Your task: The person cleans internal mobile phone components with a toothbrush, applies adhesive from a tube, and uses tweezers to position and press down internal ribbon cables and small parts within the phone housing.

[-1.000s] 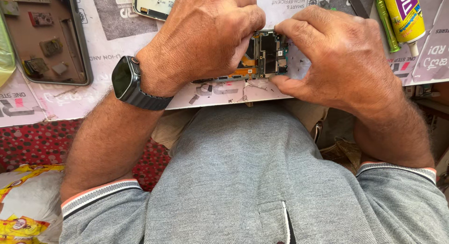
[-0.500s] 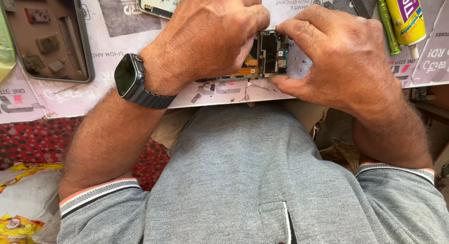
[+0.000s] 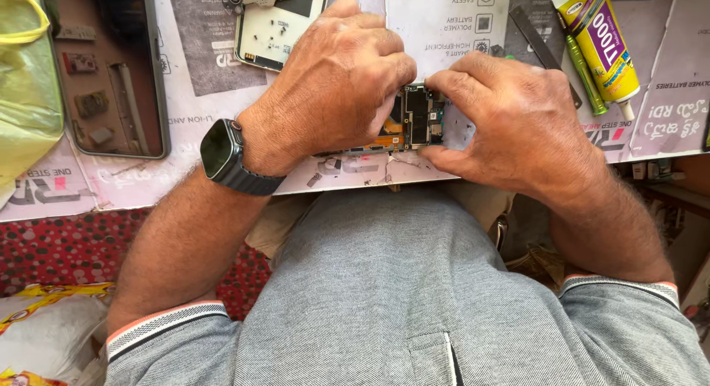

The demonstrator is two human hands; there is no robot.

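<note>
My left hand & right hand are both pinched on the opened phone at the mat's near edge. Light, thin, fragile imo (grip by frame edges, not the boards), though the fingers prob hide most of it.

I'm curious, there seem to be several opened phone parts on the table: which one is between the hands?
The small board with orange and black parts, pinched by both hands at the table's near edge. The white-backed part and the dark tray lie untouched farther off.
</note>
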